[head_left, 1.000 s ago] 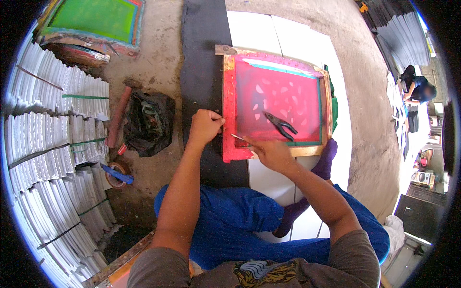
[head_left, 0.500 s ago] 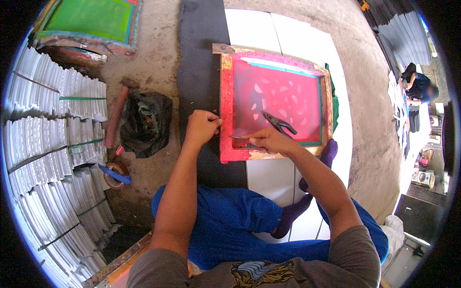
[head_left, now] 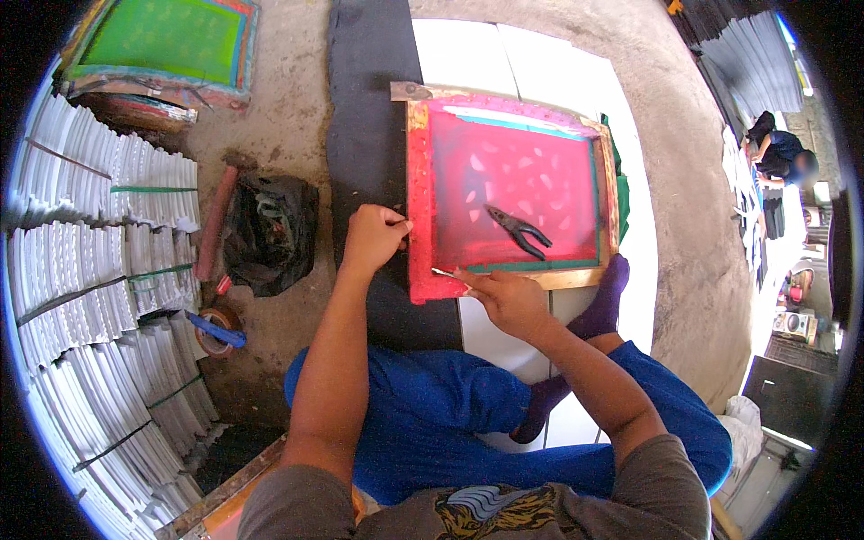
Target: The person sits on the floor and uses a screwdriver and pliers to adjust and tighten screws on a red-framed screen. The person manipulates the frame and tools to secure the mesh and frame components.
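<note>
A wooden screen-printing frame (head_left: 419, 180) with red mesh lies in front of me, its left side and corners smeared red. Pliers (head_left: 517, 232) with dark handles rest on the mesh, jaws toward the upper left. My left hand (head_left: 376, 238) is closed in a pinch at the outer left edge of the frame; whatever lies between its fingertips is too small to make out. My right hand (head_left: 506, 299) is closed over the near side of the frame around a thin metal tool (head_left: 443, 273), whose tip points left toward the near left corner. The tool's other end is hidden in the hand.
Strapped stacks of white sheets (head_left: 72, 270) line the left. Nearby lie a black plastic bag (head_left: 270, 234), a tape roll (head_left: 216, 331) and a green screen frame (head_left: 162, 40). My foot (head_left: 612, 292) touches the frame's near right corner. Another person (head_left: 783, 155) bends down far right.
My right hand has drawn back toward me, off the mesh to the frame's near side, with the tool still in it. The left hand has barely moved. The pliers stay on the mesh.
</note>
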### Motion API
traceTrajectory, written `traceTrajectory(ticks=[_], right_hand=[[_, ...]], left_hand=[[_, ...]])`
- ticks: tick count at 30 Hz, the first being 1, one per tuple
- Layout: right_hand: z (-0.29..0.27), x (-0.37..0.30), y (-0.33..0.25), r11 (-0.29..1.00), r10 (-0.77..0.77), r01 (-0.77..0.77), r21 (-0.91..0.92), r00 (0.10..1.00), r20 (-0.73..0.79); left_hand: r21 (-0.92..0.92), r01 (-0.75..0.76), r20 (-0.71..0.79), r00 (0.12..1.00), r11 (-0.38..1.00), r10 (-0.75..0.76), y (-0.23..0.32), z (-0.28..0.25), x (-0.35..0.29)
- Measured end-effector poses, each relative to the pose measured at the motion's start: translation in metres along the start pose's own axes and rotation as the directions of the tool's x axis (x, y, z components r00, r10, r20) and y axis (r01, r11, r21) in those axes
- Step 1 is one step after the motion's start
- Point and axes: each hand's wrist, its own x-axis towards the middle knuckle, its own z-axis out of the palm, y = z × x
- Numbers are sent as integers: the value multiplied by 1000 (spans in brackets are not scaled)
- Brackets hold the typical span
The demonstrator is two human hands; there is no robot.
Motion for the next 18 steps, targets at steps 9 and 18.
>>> traceTrajectory(ticks=[9, 18], right_hand=[[3, 1, -19, 994, 25, -23, -103, 999, 25], [-2, -1, -30, 986, 119, -111, -128, 992, 53]], left_hand=[[-91, 44, 6, 999, 995, -44, -10, 5, 3], [-69, 22, 10, 1000, 997, -22, -11, 5, 4]])
